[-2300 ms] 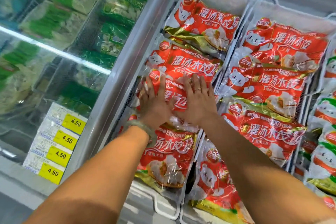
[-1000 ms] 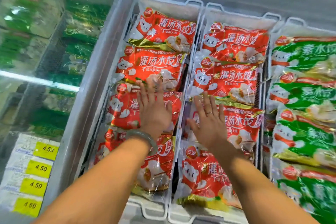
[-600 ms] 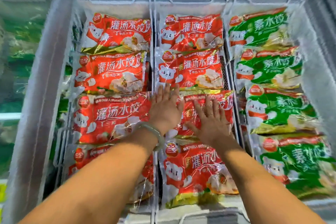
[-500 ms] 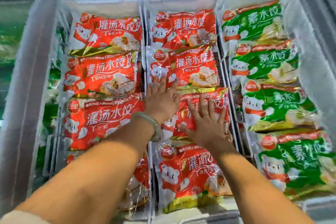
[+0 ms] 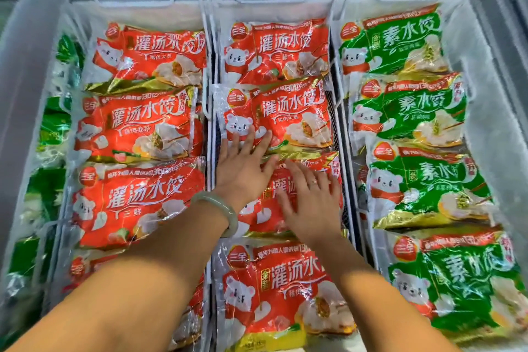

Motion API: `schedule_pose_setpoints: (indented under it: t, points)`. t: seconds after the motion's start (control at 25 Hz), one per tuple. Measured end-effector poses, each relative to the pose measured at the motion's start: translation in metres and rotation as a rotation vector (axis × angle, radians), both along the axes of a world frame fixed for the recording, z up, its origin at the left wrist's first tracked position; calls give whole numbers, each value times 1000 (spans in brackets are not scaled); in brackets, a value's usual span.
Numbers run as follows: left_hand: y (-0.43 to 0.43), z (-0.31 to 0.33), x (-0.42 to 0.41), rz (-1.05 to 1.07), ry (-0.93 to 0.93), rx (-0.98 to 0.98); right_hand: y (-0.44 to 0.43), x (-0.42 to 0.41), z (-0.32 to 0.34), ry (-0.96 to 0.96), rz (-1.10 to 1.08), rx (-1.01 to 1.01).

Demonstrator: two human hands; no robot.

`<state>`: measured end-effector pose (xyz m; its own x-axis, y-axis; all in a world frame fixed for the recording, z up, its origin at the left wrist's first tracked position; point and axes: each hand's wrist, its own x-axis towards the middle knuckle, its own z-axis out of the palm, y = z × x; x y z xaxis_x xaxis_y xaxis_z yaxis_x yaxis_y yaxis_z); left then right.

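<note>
The left arm (image 5: 143,280) and the right arm (image 5: 371,294) are both bare. A smooth, round bangle (image 5: 225,206) sits on the left wrist. It is thick and pale green, a bit milky. Just past the bangle is the left hand (image 5: 243,171). To the right of the bangle, the right hand (image 5: 310,203) wears a thin, shiny ring (image 5: 314,181) on one finger.

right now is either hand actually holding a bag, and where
Nothing is held: left hand and right hand lie flat on a red dumpling bag.
</note>
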<state>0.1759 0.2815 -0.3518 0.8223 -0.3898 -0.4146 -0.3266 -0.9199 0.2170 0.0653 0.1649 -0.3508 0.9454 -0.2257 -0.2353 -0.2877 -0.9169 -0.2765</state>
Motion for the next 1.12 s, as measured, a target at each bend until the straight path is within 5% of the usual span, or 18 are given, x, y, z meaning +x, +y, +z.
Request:
schedule_pose_setpoints:
  t: [0.12,0.32,0.92,1.12]
  points:
    - [-16,3,-2,74,-150,-100,-20,40,1,-193,10,-105]
    - [-20,-13,5,129,-65,-76,-48,95,-12,59,276,-149]
    - [-18,-30,0,123,-98,-41,-52,91,-25,131,260,-127]
    - [-6,-13,-30,88,-218,-92,-52,40,-11,-74,236,-93]
